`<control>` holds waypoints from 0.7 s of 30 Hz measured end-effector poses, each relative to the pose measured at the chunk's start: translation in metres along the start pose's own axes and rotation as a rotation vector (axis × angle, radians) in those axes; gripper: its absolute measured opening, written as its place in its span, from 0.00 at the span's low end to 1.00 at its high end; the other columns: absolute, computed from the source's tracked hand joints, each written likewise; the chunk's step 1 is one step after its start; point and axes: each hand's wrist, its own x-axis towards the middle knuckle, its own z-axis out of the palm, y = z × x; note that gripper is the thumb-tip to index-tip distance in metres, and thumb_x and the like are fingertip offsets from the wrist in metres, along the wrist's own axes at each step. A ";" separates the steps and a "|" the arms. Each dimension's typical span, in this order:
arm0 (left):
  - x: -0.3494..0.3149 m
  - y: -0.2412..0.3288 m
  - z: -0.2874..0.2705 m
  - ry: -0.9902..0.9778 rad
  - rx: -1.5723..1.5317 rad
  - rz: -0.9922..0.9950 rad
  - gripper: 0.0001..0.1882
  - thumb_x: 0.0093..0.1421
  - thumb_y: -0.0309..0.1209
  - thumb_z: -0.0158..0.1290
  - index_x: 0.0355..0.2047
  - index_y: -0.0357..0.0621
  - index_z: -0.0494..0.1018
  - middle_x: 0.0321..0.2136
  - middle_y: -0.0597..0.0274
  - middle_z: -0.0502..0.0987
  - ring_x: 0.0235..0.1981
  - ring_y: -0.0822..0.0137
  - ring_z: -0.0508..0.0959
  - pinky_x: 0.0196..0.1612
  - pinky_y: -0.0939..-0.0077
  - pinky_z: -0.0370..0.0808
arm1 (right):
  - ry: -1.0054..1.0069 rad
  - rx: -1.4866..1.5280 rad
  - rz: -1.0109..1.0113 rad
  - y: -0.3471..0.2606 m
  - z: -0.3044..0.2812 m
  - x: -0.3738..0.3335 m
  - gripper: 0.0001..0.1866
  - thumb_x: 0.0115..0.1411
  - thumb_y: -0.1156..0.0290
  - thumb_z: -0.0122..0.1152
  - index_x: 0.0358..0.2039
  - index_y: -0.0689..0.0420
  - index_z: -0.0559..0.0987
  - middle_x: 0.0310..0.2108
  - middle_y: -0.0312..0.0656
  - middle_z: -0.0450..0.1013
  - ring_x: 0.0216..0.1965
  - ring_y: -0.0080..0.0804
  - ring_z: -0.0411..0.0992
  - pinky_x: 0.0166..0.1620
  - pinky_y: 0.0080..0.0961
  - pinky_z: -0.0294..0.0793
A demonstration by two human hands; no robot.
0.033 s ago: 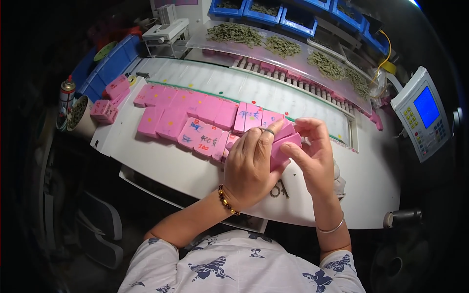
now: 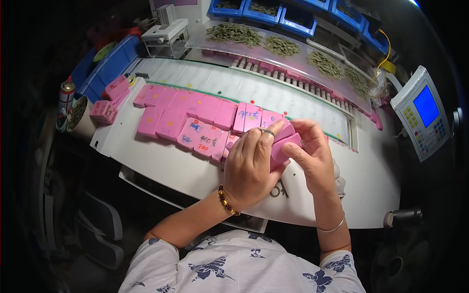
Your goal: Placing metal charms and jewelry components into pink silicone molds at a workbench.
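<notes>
My left hand point(image 2: 251, 158) lies over a pink block point(image 2: 284, 150), its fingers wrapped across the top and its thumb beneath the near side. On the block's right side, the thumb of my right hand point(image 2: 315, 154) presses its edge while the fingers curl at the far corner. A second pink piece point(image 2: 283, 131) shows just behind the held one; whether the two are joined I cannot tell. Left of my hands, several pink blocks point(image 2: 171, 122) lie close together in rows, some with handwritten marks and coloured dots. My left palm hides part of this group.
A white conveyor belt point(image 2: 195, 75) runs behind the blocks. Beyond it, a clear shelf point(image 2: 293, 53) carries small green pieces, below blue bins point(image 2: 264, 12). A control panel point(image 2: 422, 112) stands right. More pink blocks point(image 2: 103, 111), a tub point(image 2: 80, 117) and a spray can point(image 2: 66, 97) stand left.
My right hand has shifted very slightly toward me at the block's edge. My left hand and the rows of pink blocks look unmoved.
</notes>
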 end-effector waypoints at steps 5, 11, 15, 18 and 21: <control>-0.007 0.004 0.000 -0.104 -0.107 -0.060 0.38 0.43 0.27 0.67 0.55 0.33 0.64 0.44 0.52 0.74 0.39 0.53 0.75 0.42 0.63 0.73 | -0.160 0.238 0.210 0.010 -0.010 -0.006 0.09 0.60 0.72 0.63 0.38 0.62 0.76 0.35 0.35 0.75 0.39 0.18 0.72 0.43 0.19 0.72; -0.010 0.001 -0.002 -0.210 -0.453 -0.286 0.23 0.57 0.26 0.58 0.52 0.32 0.68 0.41 0.50 0.73 0.39 0.57 0.75 0.44 0.70 0.74 | 0.046 -0.412 -0.190 0.026 -0.009 -0.021 0.11 0.56 0.73 0.65 0.32 0.63 0.72 0.25 0.43 0.68 0.25 0.30 0.66 0.29 0.24 0.65; -0.011 -0.002 -0.003 -0.308 -0.528 -0.374 0.15 0.58 0.23 0.55 0.47 0.32 0.71 0.37 0.54 0.72 0.35 0.66 0.76 0.38 0.78 0.75 | 0.126 -0.601 -0.479 0.025 -0.006 -0.019 0.12 0.54 0.74 0.67 0.31 0.62 0.70 0.22 0.45 0.62 0.22 0.39 0.62 0.25 0.28 0.62; -0.018 0.002 0.002 -0.275 -0.631 -0.486 0.14 0.58 0.22 0.55 0.44 0.33 0.71 0.33 0.57 0.72 0.34 0.69 0.76 0.36 0.81 0.75 | 0.138 -0.705 -0.584 0.026 -0.006 -0.021 0.14 0.53 0.73 0.68 0.30 0.62 0.70 0.22 0.45 0.61 0.21 0.40 0.62 0.23 0.30 0.62; -0.018 0.006 0.004 -0.234 -0.600 -0.503 0.13 0.54 0.24 0.55 0.40 0.33 0.70 0.32 0.49 0.72 0.31 0.53 0.76 0.35 0.66 0.74 | 0.160 -0.758 -0.637 0.024 -0.005 -0.021 0.15 0.52 0.73 0.69 0.30 0.62 0.70 0.22 0.44 0.62 0.20 0.39 0.62 0.20 0.32 0.61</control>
